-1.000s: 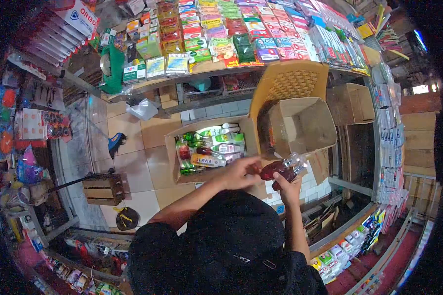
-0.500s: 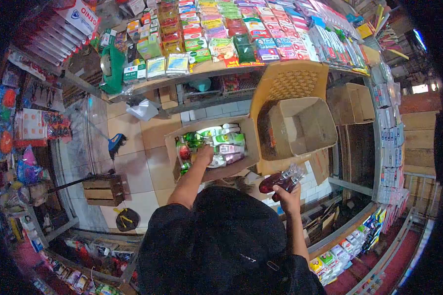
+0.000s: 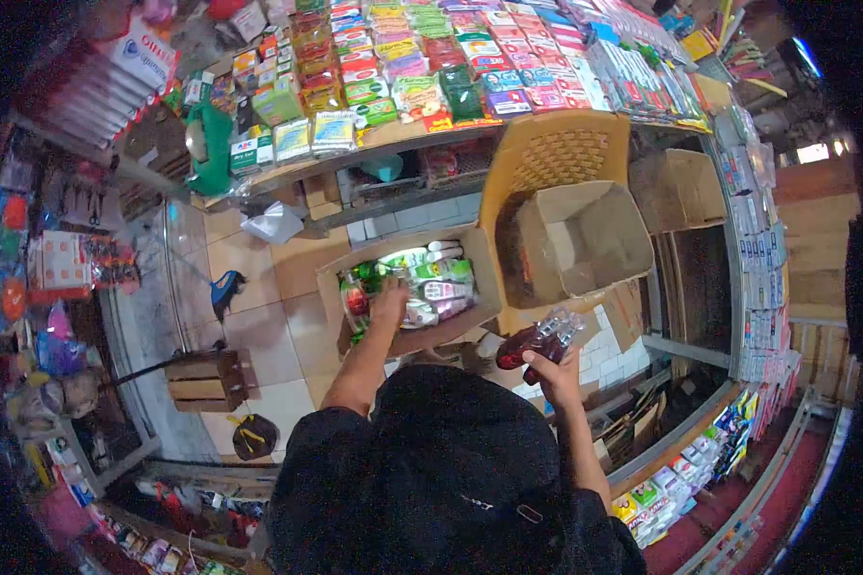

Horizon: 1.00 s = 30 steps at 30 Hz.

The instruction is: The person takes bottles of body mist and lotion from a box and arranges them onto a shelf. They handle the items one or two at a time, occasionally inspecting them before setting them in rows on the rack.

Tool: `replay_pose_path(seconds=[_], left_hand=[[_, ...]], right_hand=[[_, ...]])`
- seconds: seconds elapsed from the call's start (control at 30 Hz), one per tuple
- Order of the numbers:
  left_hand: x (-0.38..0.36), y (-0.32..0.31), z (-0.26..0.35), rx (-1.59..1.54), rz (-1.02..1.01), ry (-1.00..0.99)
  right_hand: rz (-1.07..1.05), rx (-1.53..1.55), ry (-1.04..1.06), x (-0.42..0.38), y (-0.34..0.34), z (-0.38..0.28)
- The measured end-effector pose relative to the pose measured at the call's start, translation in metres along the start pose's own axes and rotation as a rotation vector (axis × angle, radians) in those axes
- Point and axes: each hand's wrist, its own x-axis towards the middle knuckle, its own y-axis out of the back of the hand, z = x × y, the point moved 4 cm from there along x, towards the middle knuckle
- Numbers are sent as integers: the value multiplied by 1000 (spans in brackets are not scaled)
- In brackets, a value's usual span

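Head view. Our left hand (image 3: 390, 299) reaches down into the open carton (image 3: 328, 287) at frame centre, fingers among its bottles (image 3: 431, 278); we cannot tell its grip. Our right hand (image 3: 551, 366) is clenched around wrapped dark-red bottles (image 3: 537, 340), held clear, lower right of the empty box (image 3: 585, 240). Bare tiled floor (image 3: 259, 287) lies left.

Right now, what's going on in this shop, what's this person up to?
A person in dark clothes stands over an open cardboard box of bottles on the tiled floor. Their left hand is down in the box among the bottles, while the right hand holds a dark red bottle up beside it. A second cardboard box sits open on a chair, against a counter stacked with packaged goods.
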Motion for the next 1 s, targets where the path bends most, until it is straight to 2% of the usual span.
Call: replay_pose_path(seconds=[0.07,0.1,0.13,0.2,0.27,0.33,0.4,0.47,0.5,0.53,0.6,0.63,0.67,0.7,0.73,0.8,0.93,1.0], left_hand=[[11,-16,-13,159,110,-132],[12,-4,-1,204,114,-124],[-5,18,21,154,245,-163],[-22,51,59,-165,244,-225],[-24,44,87,-478,44,-332],[-70,84,155,-750,-197,-448],[-97,69,196,-1285,-696,-331],[-121,72,237,-1058,-685,-598],[-133,77,258,-942,-675,-732],[-145,86,276,-880,-788,-666],[-160,92,311,-908,-885,-526],[-160,87,320,-858,-856,-539],[-160,79,327,-807,-827,-556],[-160,70,336,-758,-798,-572],[-163,63,347,-764,-812,-555],[-170,45,369,-776,-835,-513],[-188,6,436,-731,-791,-734],[-202,-13,473,-808,-857,-789]], right_hand=[[4,-14,-4,-1,2,0],[3,-29,-12,-1,1,-3],[10,-42,-18,-1,3,-6],[43,-57,21,-1,10,-4],[52,18,38,0,17,0],[118,25,90,0,24,4],[147,66,159,1,29,8],[146,136,255,1,35,10],[182,158,178,-6,43,11],[196,167,173,-11,50,10],[229,187,170,-20,66,7],[254,192,155,-25,75,7],[291,237,290,-28,82,6],[324,182,293,-35,92,3],[358,128,290,-43,103,-1],[406,231,383,-55,125,-6],[530,369,513,-86,184,-10],[671,213,655,-103,224,-7]])
